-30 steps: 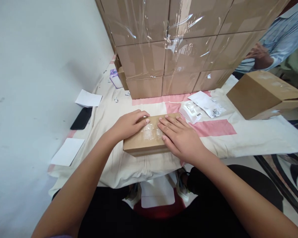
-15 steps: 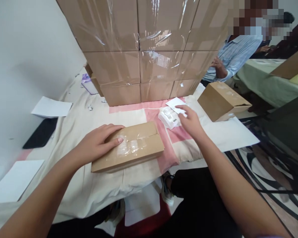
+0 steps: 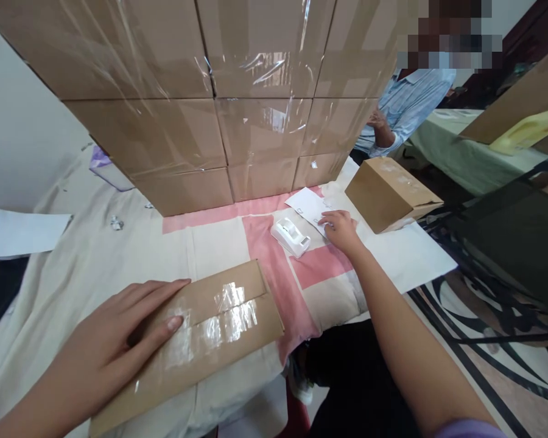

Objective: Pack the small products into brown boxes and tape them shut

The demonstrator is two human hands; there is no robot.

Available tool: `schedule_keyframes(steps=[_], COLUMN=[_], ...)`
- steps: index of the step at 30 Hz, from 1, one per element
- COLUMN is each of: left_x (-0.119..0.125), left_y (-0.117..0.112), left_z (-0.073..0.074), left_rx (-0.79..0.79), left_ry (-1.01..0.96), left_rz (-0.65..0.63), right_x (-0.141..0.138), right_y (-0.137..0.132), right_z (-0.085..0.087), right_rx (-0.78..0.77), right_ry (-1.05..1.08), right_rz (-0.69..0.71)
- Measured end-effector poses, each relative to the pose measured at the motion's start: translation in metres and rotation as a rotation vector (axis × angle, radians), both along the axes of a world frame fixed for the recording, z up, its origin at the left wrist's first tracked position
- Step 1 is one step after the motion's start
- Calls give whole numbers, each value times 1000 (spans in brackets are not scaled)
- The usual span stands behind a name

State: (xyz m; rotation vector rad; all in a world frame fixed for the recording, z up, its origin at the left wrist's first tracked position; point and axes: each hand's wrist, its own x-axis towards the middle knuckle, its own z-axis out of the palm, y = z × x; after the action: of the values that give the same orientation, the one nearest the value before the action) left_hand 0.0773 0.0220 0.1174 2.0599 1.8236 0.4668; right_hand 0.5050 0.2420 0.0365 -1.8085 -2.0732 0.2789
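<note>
Cardboard box (image 3: 210, 328), seam already taped, lies on cloth (image 3: 95, 267); my left hand (image 3: 119, 340) rests flat on it, fingers spread. My right hand (image 3: 342, 230) touches sheet (image 3: 308, 204) beside dispenser (image 3: 290, 236), fingers curled, pinch unclear. No label on box.

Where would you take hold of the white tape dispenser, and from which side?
Probably across its two long flat sides, at mid-body, coming from above. The tape dispenser sits upright on the cloth, narrow and longish, with bare cloth on both sides; the right hand, resting on the paper beside it, is nearest.
</note>
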Motion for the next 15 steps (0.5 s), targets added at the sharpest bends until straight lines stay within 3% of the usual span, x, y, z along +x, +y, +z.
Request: schedule_keyframes(steps=[7,15], left_x=[-9,-23], left_y=[-5,-9], left_z=[-11,-23], left_rx=[17,-9], left_ry=[42,25], left_rz=[11,-3], right_x=[-24,-27], right_y=[7,8], right_z=[3,12], right_rx=[-110,46], right_ry=[-172,-102], right_rz=[39,-56])
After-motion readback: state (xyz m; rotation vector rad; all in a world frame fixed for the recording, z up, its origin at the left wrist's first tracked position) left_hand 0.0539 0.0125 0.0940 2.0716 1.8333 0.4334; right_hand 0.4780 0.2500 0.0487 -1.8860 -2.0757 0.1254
